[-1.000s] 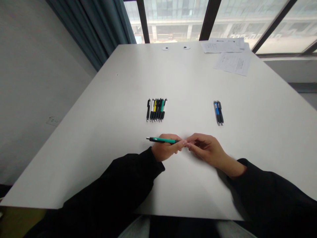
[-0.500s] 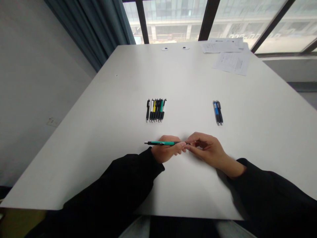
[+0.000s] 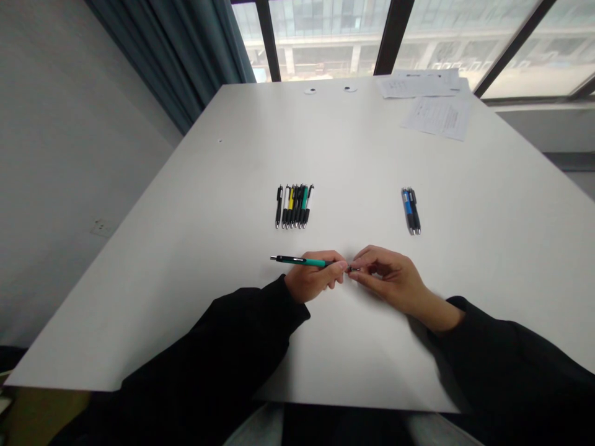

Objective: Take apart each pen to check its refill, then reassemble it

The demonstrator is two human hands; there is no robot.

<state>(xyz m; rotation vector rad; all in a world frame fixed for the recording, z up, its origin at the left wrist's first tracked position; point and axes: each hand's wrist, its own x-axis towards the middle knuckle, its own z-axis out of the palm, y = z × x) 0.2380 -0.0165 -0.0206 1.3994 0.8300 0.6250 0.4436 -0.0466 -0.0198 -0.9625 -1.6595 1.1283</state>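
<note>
My left hand is closed around a green click pen with a black clip and button. The button end points left and tilts slightly up, and the black grip goes under my thumb. My right hand is pinched at the pen's other end, on a small silver-and-dark pen tip. Whether this piece is joined to the pen or apart from it, I cannot tell. Beyond my left hand lies a row of several pens in black, white, yellow and green. A pair of pens, one blue and one dark, lies beyond my right hand.
The white table reaches to the window. Printed papers lie at the far right, and two small white pieces with dark spots sit by the far edge. A dark curtain hangs at the left.
The button end of the green pen has risen slightly and the pen has rolled, so its clip shows on top. My right hand keeps its pinch at the tip end.
</note>
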